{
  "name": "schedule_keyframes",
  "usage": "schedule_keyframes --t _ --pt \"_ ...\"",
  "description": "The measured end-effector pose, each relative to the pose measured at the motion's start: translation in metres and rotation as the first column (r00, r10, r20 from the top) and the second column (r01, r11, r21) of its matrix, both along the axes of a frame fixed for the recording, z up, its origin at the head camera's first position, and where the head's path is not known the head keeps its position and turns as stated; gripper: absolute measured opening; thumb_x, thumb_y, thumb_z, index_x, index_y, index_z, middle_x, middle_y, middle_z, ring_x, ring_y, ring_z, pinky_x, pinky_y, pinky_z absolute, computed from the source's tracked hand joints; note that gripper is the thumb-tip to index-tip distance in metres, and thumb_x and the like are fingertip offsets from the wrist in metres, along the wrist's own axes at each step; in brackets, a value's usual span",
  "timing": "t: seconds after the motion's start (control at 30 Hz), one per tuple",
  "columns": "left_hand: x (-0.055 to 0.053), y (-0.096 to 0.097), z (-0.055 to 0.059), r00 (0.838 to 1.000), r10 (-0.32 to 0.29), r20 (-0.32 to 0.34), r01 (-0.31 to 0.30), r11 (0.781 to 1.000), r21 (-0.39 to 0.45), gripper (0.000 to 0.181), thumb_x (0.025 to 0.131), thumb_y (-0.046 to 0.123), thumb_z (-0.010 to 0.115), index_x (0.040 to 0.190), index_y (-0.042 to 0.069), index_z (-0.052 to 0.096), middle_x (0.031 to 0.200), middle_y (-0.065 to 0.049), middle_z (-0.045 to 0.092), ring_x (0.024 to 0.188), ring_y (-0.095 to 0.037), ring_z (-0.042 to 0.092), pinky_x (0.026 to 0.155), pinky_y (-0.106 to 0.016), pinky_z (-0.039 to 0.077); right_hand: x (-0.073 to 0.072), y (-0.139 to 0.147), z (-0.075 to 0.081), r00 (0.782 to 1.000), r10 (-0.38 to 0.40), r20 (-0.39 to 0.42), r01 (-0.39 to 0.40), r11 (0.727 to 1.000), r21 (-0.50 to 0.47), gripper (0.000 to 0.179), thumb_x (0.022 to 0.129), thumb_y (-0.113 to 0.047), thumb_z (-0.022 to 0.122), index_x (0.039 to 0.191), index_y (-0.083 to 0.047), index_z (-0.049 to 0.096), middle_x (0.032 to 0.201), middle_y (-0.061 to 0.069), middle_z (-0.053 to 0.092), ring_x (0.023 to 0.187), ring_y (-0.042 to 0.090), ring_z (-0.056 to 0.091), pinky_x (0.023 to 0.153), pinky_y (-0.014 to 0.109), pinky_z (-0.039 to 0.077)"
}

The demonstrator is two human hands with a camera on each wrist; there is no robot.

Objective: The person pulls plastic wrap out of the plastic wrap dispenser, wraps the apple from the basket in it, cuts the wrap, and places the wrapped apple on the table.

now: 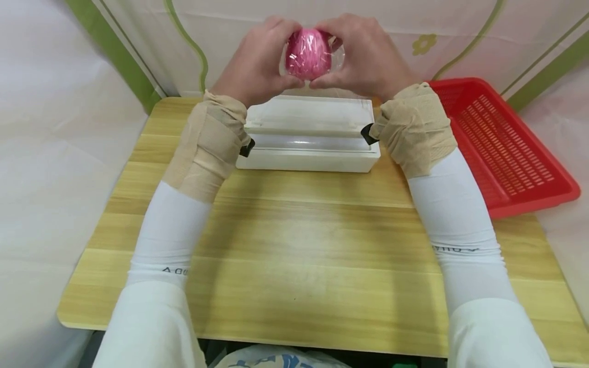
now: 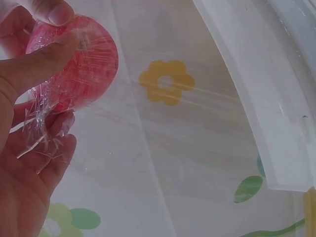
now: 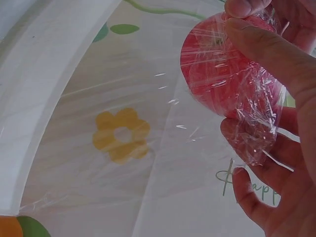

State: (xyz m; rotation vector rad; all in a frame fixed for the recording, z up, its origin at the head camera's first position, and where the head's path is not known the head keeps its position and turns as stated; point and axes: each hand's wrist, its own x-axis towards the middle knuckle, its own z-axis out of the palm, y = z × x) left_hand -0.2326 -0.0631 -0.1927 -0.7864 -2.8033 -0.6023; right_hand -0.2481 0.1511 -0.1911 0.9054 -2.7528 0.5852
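Both hands hold up a pinkish-red apple (image 1: 308,55) wrapped in shiny cling film (image 3: 257,140). The left hand (image 1: 261,60) grips it from the left, thumb at the near side and fingers around the far side. From the right, the right hand (image 1: 368,57) grips it the same way, with bunched loose film by its fingers. Both thumbs press close together on the apple (image 2: 98,64) in the left wrist view. Below the hands stands a long white cling film dispenser (image 1: 303,159), lid raised. Faint sheer film spans between it and the apple in the wrist views.
A red plastic basket (image 1: 547,148) with slotted walls sits at the right, beside the right forearm. The wooden table (image 1: 299,266) extends in front of the dispenser. Behind it hangs a pale curtain (image 1: 230,30) with green lines and flowers.
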Motion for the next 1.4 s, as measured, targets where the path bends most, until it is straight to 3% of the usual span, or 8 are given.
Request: schedule_keyframes --t 0.23,0.73,1.07,1.2,1.4 --pt "-0.002 0.002 0.008 1.000 0.012 -0.001 -0.012 0.999 -0.034 0.073 0.089 0.017 0.085 0.152 0.007 0.050 0.154 -0.006 0.055 0.141 -0.015 0.050 0.119 -0.017 0.039 0.000 0.000 0.007 1.000 0.006 0.000 -0.006 1.000 0.009 0.068 0.084 -0.033 0.091 0.144 -0.014 0.064 0.139 0.000 0.070 0.118 0.014 0.061 0.105 0.026 0.052" --pt "-0.003 0.003 0.022 1.000 0.023 -0.021 -0.024 0.999 -0.044 0.072 0.090 0.016 0.085 0.152 0.007 0.050 0.154 -0.004 0.056 0.142 -0.012 0.051 0.118 -0.016 0.041 0.001 -0.005 0.018 1.000 0.011 -0.021 -0.011 1.000 0.005 0.068 0.086 -0.029 0.089 0.146 -0.012 0.062 0.144 0.003 0.065 0.123 0.017 0.060 0.110 0.025 0.051" --pt "0.000 0.004 0.029 0.996 0.021 -0.086 -0.026 0.998 -0.050 0.077 0.093 0.019 0.082 0.160 0.017 0.044 0.161 0.003 0.049 0.152 -0.011 0.038 0.124 -0.016 0.029 0.005 -0.004 0.029 1.000 -0.020 -0.009 0.020 1.000 0.015 0.082 0.088 -0.026 0.087 0.159 -0.024 0.047 0.156 -0.002 0.055 0.133 0.020 0.056 0.116 0.027 0.048" --pt "0.001 0.006 0.032 0.993 0.064 -0.100 -0.071 0.995 -0.068 0.081 0.095 0.027 0.079 0.164 0.023 0.037 0.166 0.004 0.043 0.155 -0.013 0.036 0.128 -0.022 0.027 0.005 -0.003 0.033 0.999 -0.047 -0.004 0.047 0.999 0.024 0.085 0.089 -0.029 0.086 0.161 -0.026 0.041 0.159 -0.004 0.051 0.137 0.018 0.054 0.116 0.025 0.048" --pt "0.002 0.005 0.036 0.986 0.101 -0.135 -0.116 0.988 -0.101 0.082 0.097 0.037 0.076 0.166 0.021 0.033 0.168 -0.001 0.041 0.156 -0.021 0.035 0.132 -0.034 0.023 0.008 -0.003 0.040 0.995 -0.104 0.004 0.104 0.993 0.053 0.086 0.091 -0.032 0.083 0.162 -0.025 0.035 0.161 -0.004 0.048 0.136 0.022 0.054 0.115 0.028 0.050"
